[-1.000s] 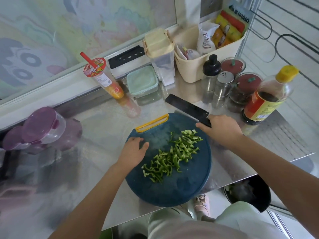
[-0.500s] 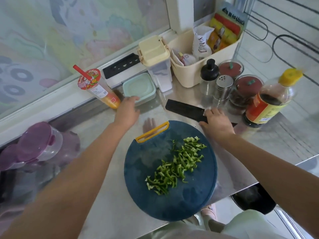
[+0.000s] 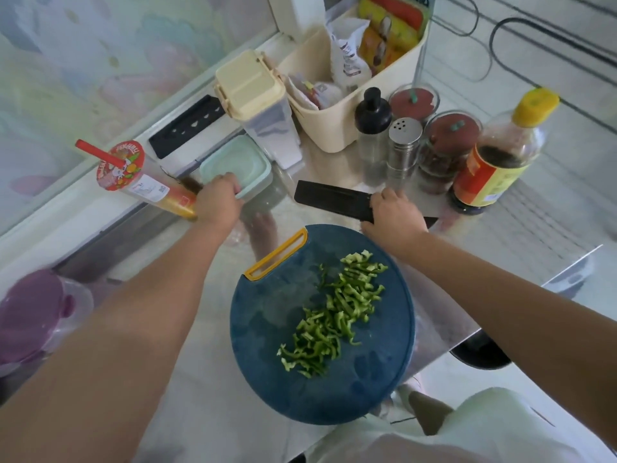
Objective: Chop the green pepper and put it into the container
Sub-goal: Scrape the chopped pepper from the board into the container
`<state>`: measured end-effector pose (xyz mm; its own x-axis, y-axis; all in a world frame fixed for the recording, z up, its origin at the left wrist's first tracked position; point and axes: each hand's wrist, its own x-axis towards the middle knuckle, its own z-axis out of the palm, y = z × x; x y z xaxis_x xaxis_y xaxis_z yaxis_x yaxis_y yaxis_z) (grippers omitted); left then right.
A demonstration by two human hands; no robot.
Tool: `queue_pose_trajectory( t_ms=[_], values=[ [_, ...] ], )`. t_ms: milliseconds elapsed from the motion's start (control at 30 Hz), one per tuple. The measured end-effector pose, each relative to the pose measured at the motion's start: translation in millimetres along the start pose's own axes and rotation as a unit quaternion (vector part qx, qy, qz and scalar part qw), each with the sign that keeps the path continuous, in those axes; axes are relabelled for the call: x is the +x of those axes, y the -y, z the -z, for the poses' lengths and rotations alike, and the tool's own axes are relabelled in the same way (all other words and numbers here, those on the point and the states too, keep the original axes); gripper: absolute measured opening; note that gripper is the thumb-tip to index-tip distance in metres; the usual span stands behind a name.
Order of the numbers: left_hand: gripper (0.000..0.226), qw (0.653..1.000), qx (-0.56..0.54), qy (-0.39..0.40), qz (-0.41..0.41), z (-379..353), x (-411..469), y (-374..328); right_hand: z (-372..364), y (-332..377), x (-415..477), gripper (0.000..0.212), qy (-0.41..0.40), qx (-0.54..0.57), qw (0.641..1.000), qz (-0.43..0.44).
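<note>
Left hand (image 3: 218,203) grips container (image 3: 248,162), right hand (image 3: 394,218) knife (image 3: 330,198) — pepper (image 3: 337,312) apart on board (image 3: 267,329).

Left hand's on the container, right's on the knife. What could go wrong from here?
1. The left hand grips one corner of the lidded container; pulling it could knock the cup beside the wrist.
2. The board seems to overhang the counter edge, so a push could spill the pepper.
3. The right hand holds the knife near the shaker; lifting it could hit that.

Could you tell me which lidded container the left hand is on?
The low mint-green container, gripped at its near corner by the left hand; the tall cream-lidded box and red-lidded jars are untouched.
</note>
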<state>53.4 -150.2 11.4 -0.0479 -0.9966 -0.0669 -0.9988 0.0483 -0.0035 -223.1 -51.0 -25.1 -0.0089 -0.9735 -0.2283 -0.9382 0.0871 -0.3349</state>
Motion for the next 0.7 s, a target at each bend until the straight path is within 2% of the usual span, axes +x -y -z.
queue_pose_trajectory(
  t_ms=[133, 200, 300, 400, 533, 633, 700],
  values=[
    [0.019, 0.998, -0.063, -0.026, 0.001, 15.3, -26.9, -5.0, 8.1, 20.5, -14.9, 0.046, -0.048, 0.122, 0.989, 0.072],
    [0.019, 0.992, -0.122, -0.031, 0.022, 32.6, -52.1, -9.7, 11.4, 35.7, -21.8, 0.057, -0.004, 0.223, 0.971, 0.08],
    [0.021, 0.964, -0.255, -0.002, 0.073, 58.2, -93.5, -15.4, 14.3, 55.2, -26.5, 0.09, 0.139, 0.404, 0.903, 0.047],
    [0.023, 0.906, -0.406, 0.072, 0.092, 69.0, -137.5, -15.0, 12.4, 73.3, -32.8, 0.1, 0.237, 0.527, 0.816, 0.033],
    [0.024, 0.815, -0.542, 0.191, 0.076, 64.2, -187.4, -13.1, -2.6, 86.9, -45.5, 0.116, 0.301, 0.571, 0.759, 0.086],
    [0.032, 0.793, -0.565, 0.212, 0.078, 56.4, -213.1, -6.3, -13.5, 87.4, -59.1, 0.112, 0.327, 0.562, 0.752, 0.105],
    [0.041, 0.794, -0.561, 0.222, 0.074, 51.7, -226.4, 1.0, -18.4, 88.1, -70.1, 0.115, 0.337, 0.524, 0.771, 0.129]
  ],
)
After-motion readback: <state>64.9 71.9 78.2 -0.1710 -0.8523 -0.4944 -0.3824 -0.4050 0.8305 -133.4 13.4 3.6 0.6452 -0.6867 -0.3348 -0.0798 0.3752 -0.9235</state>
